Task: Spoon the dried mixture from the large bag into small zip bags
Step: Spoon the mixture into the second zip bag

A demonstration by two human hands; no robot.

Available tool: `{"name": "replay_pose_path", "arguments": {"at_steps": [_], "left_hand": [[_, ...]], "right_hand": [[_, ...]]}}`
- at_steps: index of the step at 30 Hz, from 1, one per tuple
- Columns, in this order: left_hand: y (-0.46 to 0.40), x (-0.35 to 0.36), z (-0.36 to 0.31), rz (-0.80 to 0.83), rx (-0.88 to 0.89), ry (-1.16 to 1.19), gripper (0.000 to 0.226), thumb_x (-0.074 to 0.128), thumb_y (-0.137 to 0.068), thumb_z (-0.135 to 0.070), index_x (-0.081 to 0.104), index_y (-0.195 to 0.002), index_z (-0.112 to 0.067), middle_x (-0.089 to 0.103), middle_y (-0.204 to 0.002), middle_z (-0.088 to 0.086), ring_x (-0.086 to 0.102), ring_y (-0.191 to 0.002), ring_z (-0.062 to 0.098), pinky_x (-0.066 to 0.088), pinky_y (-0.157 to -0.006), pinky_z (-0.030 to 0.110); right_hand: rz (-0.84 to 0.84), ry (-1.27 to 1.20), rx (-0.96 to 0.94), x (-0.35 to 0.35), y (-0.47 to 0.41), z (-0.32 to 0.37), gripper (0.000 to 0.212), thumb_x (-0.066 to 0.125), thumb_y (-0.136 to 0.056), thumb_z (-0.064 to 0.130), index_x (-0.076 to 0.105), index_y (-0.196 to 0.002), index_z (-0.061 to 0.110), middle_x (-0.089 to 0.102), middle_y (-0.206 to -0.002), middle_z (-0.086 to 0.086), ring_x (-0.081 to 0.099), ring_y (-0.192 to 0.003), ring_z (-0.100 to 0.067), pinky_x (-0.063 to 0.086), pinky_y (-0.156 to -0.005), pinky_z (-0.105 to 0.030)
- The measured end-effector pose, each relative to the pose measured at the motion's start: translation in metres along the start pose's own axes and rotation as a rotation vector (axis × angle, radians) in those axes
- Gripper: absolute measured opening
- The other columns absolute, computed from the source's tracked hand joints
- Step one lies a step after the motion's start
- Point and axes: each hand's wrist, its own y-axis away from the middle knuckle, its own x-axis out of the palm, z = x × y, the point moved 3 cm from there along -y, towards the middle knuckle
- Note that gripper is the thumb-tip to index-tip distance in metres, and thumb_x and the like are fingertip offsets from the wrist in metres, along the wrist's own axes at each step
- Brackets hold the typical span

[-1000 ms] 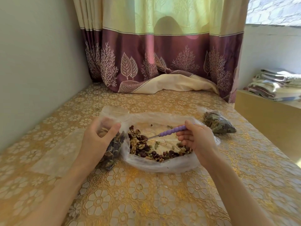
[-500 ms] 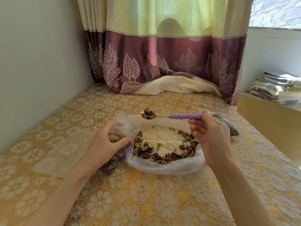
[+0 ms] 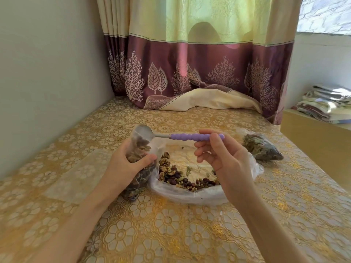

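The large clear bag (image 3: 191, 196) lies open on the table, with dried nuts and dark fruit (image 3: 176, 175) heaped along its near side. My left hand (image 3: 127, 166) grips a small zip bag (image 3: 139, 150) upright beside it, partly filled with the mixture. My right hand (image 3: 220, 156) pinches the purple handle of a spoon (image 3: 190, 137). The spoon's metal bowl is tipped into the small bag's open mouth.
A filled small bag (image 3: 262, 149) lies to the right of the large bag. The table has a gold flower-patterned cloth (image 3: 171, 234). A grey wall runs along the left, a curtain (image 3: 190, 73) hangs at the back, and folded cloths (image 3: 326, 103) sit on a ledge at right.
The spoon rose loaded out of the large bag, swung left, and now tips into the small bag. My left hand has lifted the small bag more upright.
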Motion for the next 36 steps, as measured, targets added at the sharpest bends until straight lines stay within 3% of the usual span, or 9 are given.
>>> {"name": "replay_pose_path", "arguments": {"at_steps": [4,7,12,16,19,22,25,30,36], "left_hand": [[0.003,0.0,-0.002,-0.048,-0.002,0.064,0.036,0.074,-0.06,-0.038,0.062,-0.087,-0.017,0.068,-0.085,0.0,0.062,-0.071,0.0,0.043,-0.061,0.005],[0.004,0.0,-0.005,-0.05,-0.001,0.082,0.038,0.072,-0.061,-0.041,0.063,-0.092,-0.02,0.069,-0.086,-0.003,0.062,-0.073,-0.002,0.043,-0.062,0.005],[0.005,-0.002,-0.003,-0.047,-0.011,0.13,0.036,0.067,-0.065,-0.047,0.066,-0.092,-0.023,0.07,-0.083,-0.006,0.064,-0.079,0.004,0.046,-0.071,0.017],[0.004,-0.005,-0.002,-0.126,-0.009,0.185,0.015,0.065,-0.071,-0.044,0.068,-0.08,-0.033,0.07,-0.08,-0.011,0.064,-0.076,0.005,0.047,-0.072,0.021],[0.004,-0.009,-0.001,-0.177,-0.002,0.211,0.011,0.064,-0.071,-0.048,0.068,-0.078,-0.041,0.07,-0.079,-0.012,0.063,-0.074,0.001,0.047,-0.068,0.012],[0.003,-0.011,-0.002,-0.195,0.008,0.238,0.012,0.064,-0.07,-0.049,0.069,-0.075,-0.039,0.07,-0.076,-0.014,0.062,-0.071,-0.002,0.045,-0.064,0.006],[0.002,-0.012,-0.001,-0.209,0.01,0.254,0.015,0.063,-0.068,-0.051,0.069,-0.075,-0.039,0.07,-0.078,-0.014,0.063,-0.074,-0.001,0.047,-0.068,0.012],[0.002,-0.012,-0.002,-0.209,0.024,0.259,0.02,0.064,-0.067,-0.056,0.069,-0.079,-0.04,0.071,-0.083,-0.014,0.065,-0.079,0.0,0.044,-0.075,0.023],[0.001,-0.013,-0.002,-0.224,0.032,0.244,0.014,0.065,-0.069,-0.053,0.068,-0.079,-0.043,0.07,-0.086,-0.015,0.064,-0.081,0.001,0.045,-0.076,0.025]], "right_hand": [[0.049,0.002,-0.01,0.0,0.0,0.0,0.027,0.05,-0.088,0.02,0.064,-0.104,0.002,0.069,-0.079,-0.007,0.063,-0.07,-0.016,0.052,-0.063,-0.024],[0.037,-0.022,-0.013,-0.002,-0.001,0.001,0.027,0.05,-0.088,0.02,0.064,-0.103,0.002,0.07,-0.081,-0.007,0.062,-0.07,-0.016,0.052,-0.063,-0.024],[-0.195,-0.1,-0.031,-0.016,-0.005,0.001,0.026,0.053,-0.087,0.026,0.067,-0.093,0.004,0.066,-0.073,-0.007,0.058,-0.062,-0.014,0.049,-0.057,-0.023],[-0.361,0.072,-0.071,-0.03,-0.006,-0.003,0.028,0.048,-0.097,0.024,0.068,-0.085,0.009,0.066,-0.069,0.0,0.055,-0.059,-0.01,0.047,-0.054,-0.019],[-0.426,0.223,-0.091,-0.039,-0.007,-0.003,0.038,0.049,-0.098,0.026,0.07,-0.067,0.022,0.064,-0.06,0.006,0.051,-0.054,-0.008,0.044,-0.049,-0.017],[-0.417,0.393,-0.178,-0.044,-0.007,0.0,0.038,0.048,-0.1,0.023,0.064,-0.065,0.022,0.065,-0.056,0.011,0.048,-0.05,-0.002,0.041,-0.047,-0.013],[-0.395,0.488,-0.237,-0.048,-0.008,0.002,0.038,0.046,-0.1,0.022,0.061,-0.065,0.024,0.067,-0.057,0.013,0.049,-0.049,-0.003,0.04,-0.051,-0.01],[-0.454,0.586,-0.231,-0.059,-0.012,0.003,0.035,0.042,-0.101,0.024,0.057,-0.069,0.019,0.064,-0.055,0.018,0.041,-0.046,-0.007,0.035,-0.05,-0.024],[-0.397,0.658,-0.156,-0.064,-0.014,-0.001,0.041,0.039,-0.102,0.024,0.056,-0.066,0.014,0.058,-0.046,0.017,0.035,-0.044,-0.013,0.031,-0.043,-0.017]]}}
